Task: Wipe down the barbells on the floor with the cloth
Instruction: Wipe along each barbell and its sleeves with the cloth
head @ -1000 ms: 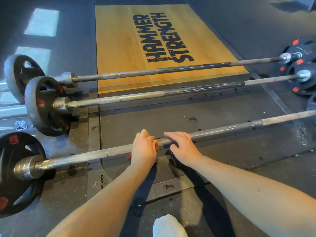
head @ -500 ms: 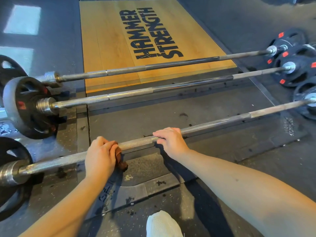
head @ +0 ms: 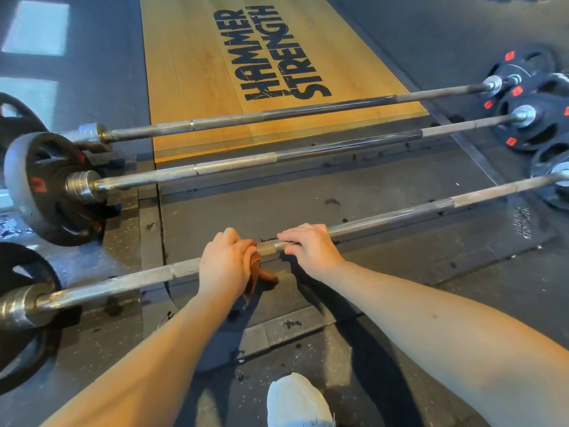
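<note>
Nearest on the floor, the long knurled steel barbell looks heavy and rigid; the left hand wraps the limp rust-brown cloth round its mid-shaft, and the right hand curls over bare steel.

Three plate-loaded steel bars lie parallel — near barbell, middle barbell, far barbell — a rust-brown cloth bunched against the near one's knurled middle.

We see bright light patches on the floor at its far-left corner, soft shadows under the barbells, and warped edges.
</note>
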{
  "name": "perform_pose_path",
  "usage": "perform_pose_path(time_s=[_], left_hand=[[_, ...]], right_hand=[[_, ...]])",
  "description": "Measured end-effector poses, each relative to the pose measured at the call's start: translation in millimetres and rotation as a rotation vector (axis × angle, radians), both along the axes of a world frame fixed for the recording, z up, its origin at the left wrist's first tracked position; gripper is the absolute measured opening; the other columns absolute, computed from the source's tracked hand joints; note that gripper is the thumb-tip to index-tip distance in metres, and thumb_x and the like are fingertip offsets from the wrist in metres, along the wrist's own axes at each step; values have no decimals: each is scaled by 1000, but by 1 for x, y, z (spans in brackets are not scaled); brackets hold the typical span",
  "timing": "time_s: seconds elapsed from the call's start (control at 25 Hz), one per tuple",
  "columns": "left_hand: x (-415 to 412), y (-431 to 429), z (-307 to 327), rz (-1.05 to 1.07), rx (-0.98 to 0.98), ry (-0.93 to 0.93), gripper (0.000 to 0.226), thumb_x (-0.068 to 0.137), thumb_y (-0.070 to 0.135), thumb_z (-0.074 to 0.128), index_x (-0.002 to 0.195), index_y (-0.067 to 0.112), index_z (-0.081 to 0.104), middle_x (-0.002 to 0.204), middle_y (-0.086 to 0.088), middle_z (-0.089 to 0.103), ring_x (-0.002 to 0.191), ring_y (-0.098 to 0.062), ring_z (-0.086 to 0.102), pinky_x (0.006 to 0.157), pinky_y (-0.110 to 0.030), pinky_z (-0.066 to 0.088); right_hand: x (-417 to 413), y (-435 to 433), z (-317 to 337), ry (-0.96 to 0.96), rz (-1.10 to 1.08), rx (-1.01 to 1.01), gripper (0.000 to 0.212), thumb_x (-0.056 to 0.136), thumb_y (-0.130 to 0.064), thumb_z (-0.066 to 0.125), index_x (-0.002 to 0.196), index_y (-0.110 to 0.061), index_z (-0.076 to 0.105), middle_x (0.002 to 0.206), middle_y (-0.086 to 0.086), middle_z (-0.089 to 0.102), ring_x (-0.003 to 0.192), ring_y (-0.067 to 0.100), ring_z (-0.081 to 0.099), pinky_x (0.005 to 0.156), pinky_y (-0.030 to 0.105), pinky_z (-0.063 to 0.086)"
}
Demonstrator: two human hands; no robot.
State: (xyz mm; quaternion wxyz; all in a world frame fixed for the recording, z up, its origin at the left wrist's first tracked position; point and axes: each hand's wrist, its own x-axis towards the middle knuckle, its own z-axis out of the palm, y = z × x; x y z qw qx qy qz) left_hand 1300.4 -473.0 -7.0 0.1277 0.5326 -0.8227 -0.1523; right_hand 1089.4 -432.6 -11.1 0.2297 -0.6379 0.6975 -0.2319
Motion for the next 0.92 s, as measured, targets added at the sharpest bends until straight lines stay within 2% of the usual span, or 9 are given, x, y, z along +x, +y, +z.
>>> perform_pose_path(time_s=[0.12,0.24,0.36,0.48,0.64,0.76,0.92], left_hand=[[74,4,-3,107,-35,-22,27,99,37,57,115,24,75,97,6,50,88,-14,48,77,-34,49],[111,7,2,222,-29,-25,23,98,31,59,111,20,75,95,7,47,87,-11,45,77,-29,43],[80,10,9,273,23,31,20,101,26,56,102,17,73,96,3,47,90,-13,45,80,-28,39],[12,11,12,164,119,81,18,100,21,56,92,15,71,102,-7,55,96,-26,54,82,-37,47],[-34,5,16,115,188,41,27,104,36,49,113,23,72,105,2,47,97,-14,46,92,-32,49],[9,7,13,65,141,-7,30,100,42,54,122,28,67,113,3,49,104,-15,46,97,-35,48],[89,8,-2,148,38,32,32,100,42,48,120,29,70,111,8,50,102,-10,47,97,-35,49]], right_hand=[[0,1,-5,-35,-28,33,26,98,-14,66,121,-22,75,120,-5,69,116,18,47,102,25,32],[2,0,-3,-54,-33,47,26,97,-12,67,120,-21,76,117,-5,69,113,17,45,105,31,34],[1,-1,-2,-56,-60,81,27,98,-12,66,122,-22,75,117,-5,67,116,19,44,107,31,34],[1,-3,-2,-21,-41,104,28,98,-13,67,122,-24,75,117,-5,68,116,20,45,107,32,36],[4,-4,0,22,-48,59,30,96,-10,68,123,-22,74,120,-5,69,119,22,47,105,27,33],[12,-6,10,44,-22,119,31,98,-11,65,127,-21,72,124,-6,67,124,22,46,109,34,33],[41,-8,21,81,136,42,41,95,-19,68,136,-23,65,143,-9,59,135,14,47,115,33,22]])
